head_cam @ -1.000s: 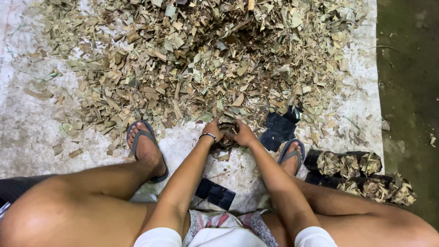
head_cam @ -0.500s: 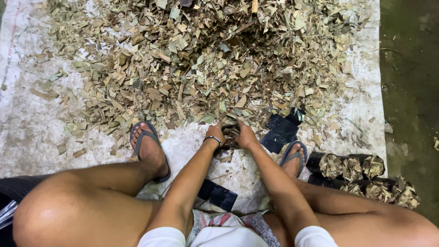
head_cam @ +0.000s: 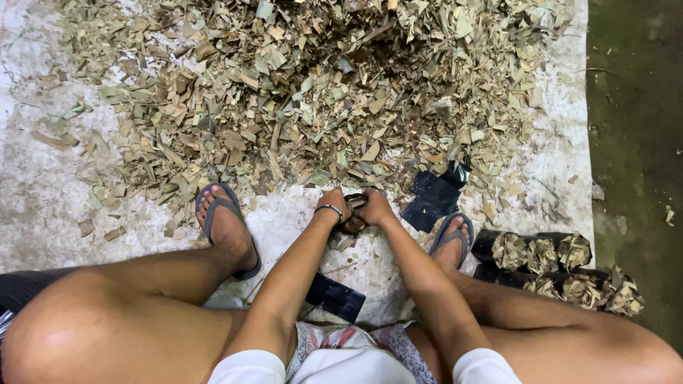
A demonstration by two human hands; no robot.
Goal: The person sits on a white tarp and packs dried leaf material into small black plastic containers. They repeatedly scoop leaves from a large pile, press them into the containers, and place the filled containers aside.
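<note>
My left hand (head_cam: 334,204) and my right hand (head_cam: 375,207) meet at the near edge of a big heap of chopped dry leaves (head_cam: 313,92). Between them they grip a small black bag (head_cam: 353,213) packed with leaf pieces, pressed to the pale floor. A thin band circles my left wrist. Both forearms reach forward between my bare knees.
My feet in grey flip-flops (head_cam: 226,226) rest either side of my hands. Empty flat black bags lie by my right foot (head_cam: 432,200) and under my left arm (head_cam: 336,296). Several filled black bags (head_cam: 555,267) stand at my right. Dark wet ground (head_cam: 637,142) borders the pale floor.
None beyond a slight shift of the view; both hands stay closed together on the small bag.
</note>
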